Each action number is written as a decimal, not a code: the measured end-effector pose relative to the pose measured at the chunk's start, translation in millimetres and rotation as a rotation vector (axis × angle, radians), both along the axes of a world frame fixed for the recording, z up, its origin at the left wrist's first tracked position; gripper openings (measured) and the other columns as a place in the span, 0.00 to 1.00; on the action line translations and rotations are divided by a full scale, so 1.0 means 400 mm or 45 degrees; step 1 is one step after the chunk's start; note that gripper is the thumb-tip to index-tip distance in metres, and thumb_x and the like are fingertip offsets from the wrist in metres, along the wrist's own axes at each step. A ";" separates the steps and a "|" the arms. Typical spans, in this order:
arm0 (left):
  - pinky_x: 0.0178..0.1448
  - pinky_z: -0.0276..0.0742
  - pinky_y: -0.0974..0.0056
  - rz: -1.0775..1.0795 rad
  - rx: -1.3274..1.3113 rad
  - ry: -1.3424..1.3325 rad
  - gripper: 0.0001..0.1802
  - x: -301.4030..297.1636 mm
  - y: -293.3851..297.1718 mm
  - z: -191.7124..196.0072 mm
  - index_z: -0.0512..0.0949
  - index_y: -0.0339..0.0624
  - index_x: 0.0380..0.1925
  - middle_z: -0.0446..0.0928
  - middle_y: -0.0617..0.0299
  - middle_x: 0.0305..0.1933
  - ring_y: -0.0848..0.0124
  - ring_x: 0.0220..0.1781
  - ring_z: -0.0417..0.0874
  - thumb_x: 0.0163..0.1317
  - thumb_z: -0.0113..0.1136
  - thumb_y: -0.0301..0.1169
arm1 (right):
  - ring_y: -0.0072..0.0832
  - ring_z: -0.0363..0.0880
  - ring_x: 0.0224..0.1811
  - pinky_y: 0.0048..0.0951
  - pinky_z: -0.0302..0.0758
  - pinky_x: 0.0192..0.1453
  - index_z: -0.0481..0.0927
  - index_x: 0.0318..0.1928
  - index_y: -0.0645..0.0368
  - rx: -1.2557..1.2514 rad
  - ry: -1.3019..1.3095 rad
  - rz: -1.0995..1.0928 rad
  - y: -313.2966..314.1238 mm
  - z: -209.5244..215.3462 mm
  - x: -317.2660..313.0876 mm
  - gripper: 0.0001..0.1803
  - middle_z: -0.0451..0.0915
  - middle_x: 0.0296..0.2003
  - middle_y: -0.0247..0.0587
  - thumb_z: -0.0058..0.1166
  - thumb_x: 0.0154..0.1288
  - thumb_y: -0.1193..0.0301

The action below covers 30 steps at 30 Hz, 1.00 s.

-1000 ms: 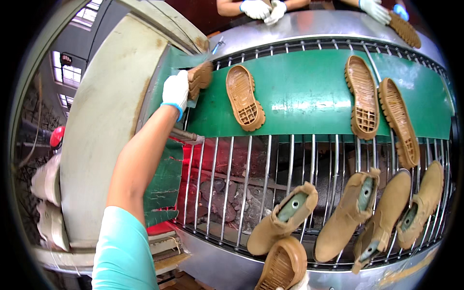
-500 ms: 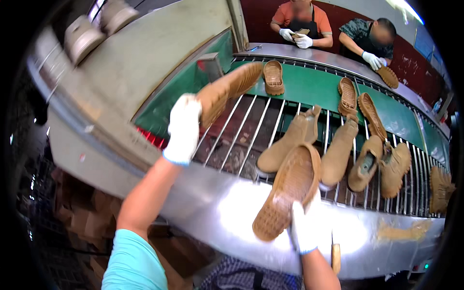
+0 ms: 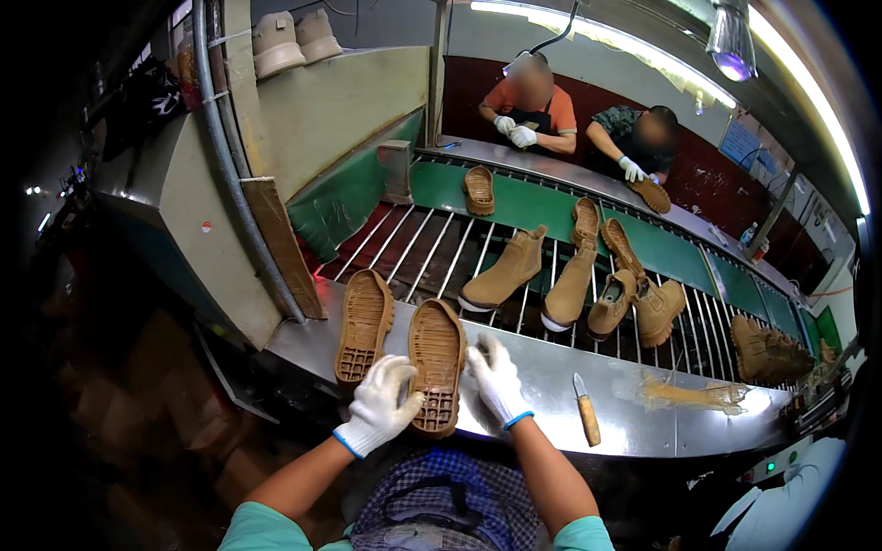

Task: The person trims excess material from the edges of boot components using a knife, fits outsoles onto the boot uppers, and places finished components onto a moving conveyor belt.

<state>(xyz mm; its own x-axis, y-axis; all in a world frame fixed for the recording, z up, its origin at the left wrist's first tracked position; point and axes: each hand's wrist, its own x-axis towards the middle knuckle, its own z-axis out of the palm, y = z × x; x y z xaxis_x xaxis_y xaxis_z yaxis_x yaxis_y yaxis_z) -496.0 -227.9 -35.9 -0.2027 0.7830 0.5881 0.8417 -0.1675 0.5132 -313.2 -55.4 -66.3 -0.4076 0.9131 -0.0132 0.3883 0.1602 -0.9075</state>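
The left hand (image 3: 383, 401), partly open, touches a brown sole (image 3: 435, 354); the right hand (image 3: 497, 378), open, is just beside it.

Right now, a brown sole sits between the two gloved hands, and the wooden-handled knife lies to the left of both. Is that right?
Not quite: the wooden-handled knife lies to the right of both the left hand and the right hand, as the head view shows. The brown sole is indeed between them.
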 end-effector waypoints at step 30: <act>0.78 0.74 0.48 -0.117 0.106 -0.597 0.47 0.126 0.103 -0.018 0.63 0.29 0.77 0.67 0.40 0.78 0.47 0.77 0.74 0.67 0.74 0.44 | 0.42 0.79 0.31 0.40 0.77 0.40 0.81 0.34 0.62 1.424 -0.062 -0.389 0.272 0.436 0.155 0.11 0.79 0.31 0.47 0.67 0.71 0.70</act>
<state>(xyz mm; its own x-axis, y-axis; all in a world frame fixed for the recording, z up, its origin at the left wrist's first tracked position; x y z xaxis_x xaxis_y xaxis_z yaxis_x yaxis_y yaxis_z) -445.8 -186.6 -43.3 -0.3932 0.7640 0.5115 0.5028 -0.2871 0.8153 -251.3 53.5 108.1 -0.1894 0.4849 0.8538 0.5799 0.7569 -0.3013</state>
